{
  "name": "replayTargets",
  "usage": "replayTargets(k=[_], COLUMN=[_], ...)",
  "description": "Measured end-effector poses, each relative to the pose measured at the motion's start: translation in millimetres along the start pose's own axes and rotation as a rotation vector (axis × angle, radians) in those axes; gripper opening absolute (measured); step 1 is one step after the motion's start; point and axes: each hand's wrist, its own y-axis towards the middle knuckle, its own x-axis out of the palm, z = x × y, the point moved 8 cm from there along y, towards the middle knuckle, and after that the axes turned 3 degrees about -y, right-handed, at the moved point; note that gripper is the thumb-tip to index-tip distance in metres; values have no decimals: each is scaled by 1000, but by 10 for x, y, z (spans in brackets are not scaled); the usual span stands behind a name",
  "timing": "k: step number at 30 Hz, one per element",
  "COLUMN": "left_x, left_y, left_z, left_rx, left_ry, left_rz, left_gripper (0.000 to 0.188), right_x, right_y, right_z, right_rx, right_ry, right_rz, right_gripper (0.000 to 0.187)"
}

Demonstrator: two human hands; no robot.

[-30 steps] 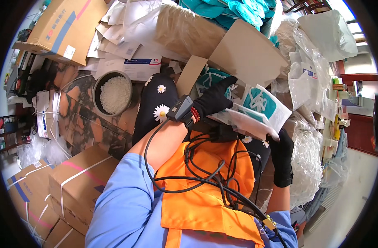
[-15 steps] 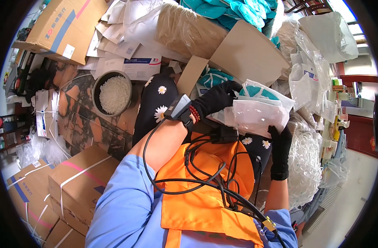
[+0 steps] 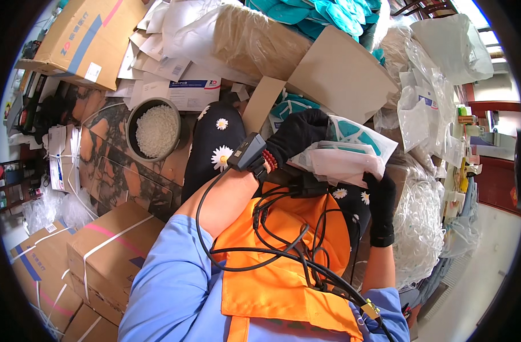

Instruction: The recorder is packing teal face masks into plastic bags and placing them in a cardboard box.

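Note:
Both my hands wear black gloves. A small stack of white, partly see-through pouches (image 3: 346, 162) is held between them over my lap. A teal face mask (image 3: 351, 132) with white straps shows in the upper pouch. My left hand (image 3: 300, 135) is closed on the stack's left side, its fingertips partly hidden at the pouch edge. My right hand (image 3: 380, 196) pinches the lower right corner between thumb and fingers. Just beyond, an open cardboard carton (image 3: 343, 77) has more teal masks (image 3: 294, 106) at its near side.
A grey bucket (image 3: 129, 137) of small white pieces stands on the floor at left. Teal masks (image 3: 323, 14) are heaped at the back. Strapped cartons (image 3: 109, 245) sit at lower left. A clear bag of white strips (image 3: 414, 228) lies at right. Black cables (image 3: 260, 249) cross my orange apron.
The pouches have tilted and fanned apart, so more of the teal mask shows. My left hand has turned slightly, and my right hand has shifted a little left.

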Motion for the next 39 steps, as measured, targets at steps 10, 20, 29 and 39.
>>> replayTargets(k=[10, 20, 29, 39], left_x=[-444, 294, 322, 302], left_y=[45, -232, -248, -237], left_z=[-234, 331, 205, 283], left_rx=[112, 190, 15, 115], left_ry=[886, 229, 99, -142], left_rz=[231, 49, -52, 20], left_gripper=[25, 17, 18, 34], right_x=[-536, -387, -225, -44], right_y=[-21, -60, -49, -37], right_z=[224, 131, 7, 28], right_rx=[76, 25, 10, 24], right_ry=[288, 296, 468, 424], right_rz=[257, 171, 217, 123], right_gripper=[20, 24, 29, 26])
